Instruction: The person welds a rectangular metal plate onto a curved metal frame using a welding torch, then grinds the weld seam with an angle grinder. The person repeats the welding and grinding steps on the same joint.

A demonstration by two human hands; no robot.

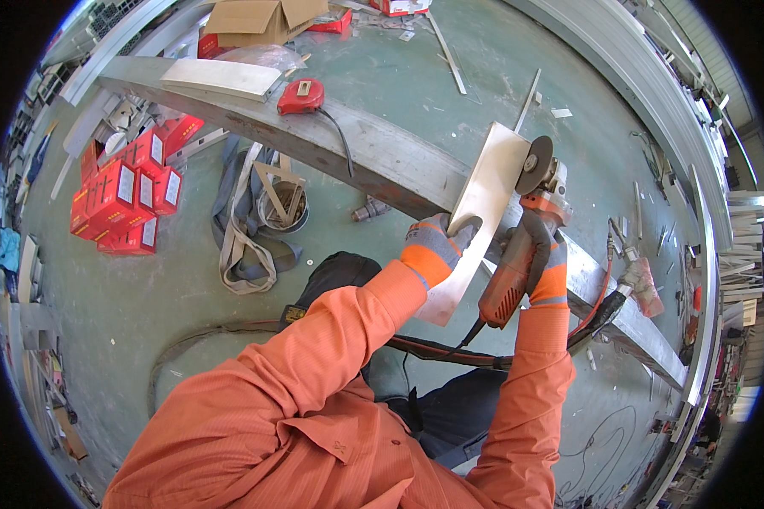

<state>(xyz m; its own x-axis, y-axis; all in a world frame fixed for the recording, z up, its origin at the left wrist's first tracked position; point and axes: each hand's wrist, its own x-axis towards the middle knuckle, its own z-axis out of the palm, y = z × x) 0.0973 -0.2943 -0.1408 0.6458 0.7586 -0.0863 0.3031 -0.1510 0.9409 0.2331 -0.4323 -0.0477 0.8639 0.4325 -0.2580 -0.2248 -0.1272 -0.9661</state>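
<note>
My left hand [435, 241], in a grey and orange glove, is closed on the edge of a flat silver metal plate [489, 180], near a rounded notch in it. The plate lies slanted across a long metal beam [382, 148]. My right hand [545, 254], gloved too, is wrapped round the orange body of an angle grinder [506, 284]. The grinder's dark disc [534, 165] stands upright at the plate's far right edge; whether it touches cannot be made out. A black cord runs down from the grinder's rear end.
On the beam sit a red tape measure [300, 97] and a pale metal piece [221, 78]. Red boxes [110, 199], straps [233, 229] and a round tin [290, 212] are on the floor at left. A welding torch [611, 305] rests on the beam's right part, with its hose passing below.
</note>
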